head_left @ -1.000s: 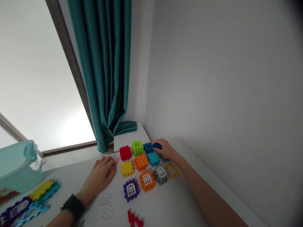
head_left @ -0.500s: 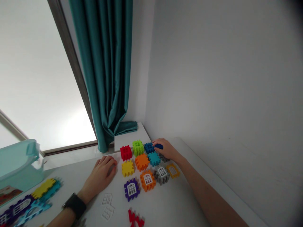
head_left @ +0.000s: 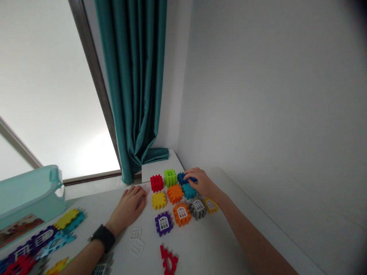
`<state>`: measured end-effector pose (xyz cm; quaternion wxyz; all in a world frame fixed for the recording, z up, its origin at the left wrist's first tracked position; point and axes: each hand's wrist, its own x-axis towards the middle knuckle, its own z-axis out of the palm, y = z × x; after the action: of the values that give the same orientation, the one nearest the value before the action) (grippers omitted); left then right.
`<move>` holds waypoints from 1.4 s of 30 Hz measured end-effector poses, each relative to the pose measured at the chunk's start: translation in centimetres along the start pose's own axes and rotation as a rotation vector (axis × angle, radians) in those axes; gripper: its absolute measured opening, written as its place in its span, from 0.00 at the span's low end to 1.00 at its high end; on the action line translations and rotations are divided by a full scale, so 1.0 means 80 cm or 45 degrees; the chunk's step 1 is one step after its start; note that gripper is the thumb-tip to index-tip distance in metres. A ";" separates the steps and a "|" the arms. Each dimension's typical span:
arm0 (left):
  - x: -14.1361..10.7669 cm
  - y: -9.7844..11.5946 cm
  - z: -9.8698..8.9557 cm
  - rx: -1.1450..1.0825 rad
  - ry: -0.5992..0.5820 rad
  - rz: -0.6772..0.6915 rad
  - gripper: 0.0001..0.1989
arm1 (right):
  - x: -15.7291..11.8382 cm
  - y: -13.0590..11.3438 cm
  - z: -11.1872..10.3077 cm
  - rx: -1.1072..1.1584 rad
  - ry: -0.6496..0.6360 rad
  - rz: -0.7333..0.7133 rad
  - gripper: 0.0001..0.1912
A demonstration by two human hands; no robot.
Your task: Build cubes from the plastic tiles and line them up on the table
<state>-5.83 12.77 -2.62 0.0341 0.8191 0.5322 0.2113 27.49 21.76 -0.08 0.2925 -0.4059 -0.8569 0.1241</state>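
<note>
Right hand (head_left: 202,183) at lower centre, fingers at dark-blue notched block (head_left: 181,178), left hand (head_left: 130,203) palm-down on white table (head_left: 203,248), yellow notched block (head_left: 159,200) beside it, purple window tile (head_left: 164,224) below, teal bin (head_left: 37,204) lower left, teal curtain (head_left: 134,76) upper left.

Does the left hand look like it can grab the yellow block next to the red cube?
Probably yes: the left hand lies close beside the yellow block, and nothing seems to stand between them.
</note>
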 end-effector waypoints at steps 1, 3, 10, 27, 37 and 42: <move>0.000 0.000 0.000 0.001 -0.006 0.004 0.08 | -0.002 -0.008 -0.001 -0.001 0.000 -0.010 0.13; -0.001 0.000 -0.001 0.007 -0.011 -0.001 0.08 | -0.006 -0.023 -0.001 -0.002 0.001 -0.031 0.12; -0.003 0.000 -0.006 -0.020 -0.011 -0.017 0.09 | -0.023 -0.086 0.006 0.002 -0.011 -0.097 0.12; -0.071 0.000 -0.063 -0.035 -0.116 0.039 0.09 | -0.073 -0.232 0.093 0.085 -0.149 -0.149 0.13; -0.173 -0.009 -0.129 -0.029 -0.090 0.014 0.10 | -0.068 -0.315 0.143 0.146 -0.354 -0.285 0.08; -0.214 -0.008 -0.142 -0.022 -0.067 0.011 0.10 | -0.058 -0.323 0.156 0.107 -0.390 -0.281 0.12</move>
<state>-16.62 -4.07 2.24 0.0541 0.8263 0.5258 0.1944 6.20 1.93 -0.25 0.1872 -0.2731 -0.9248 0.1874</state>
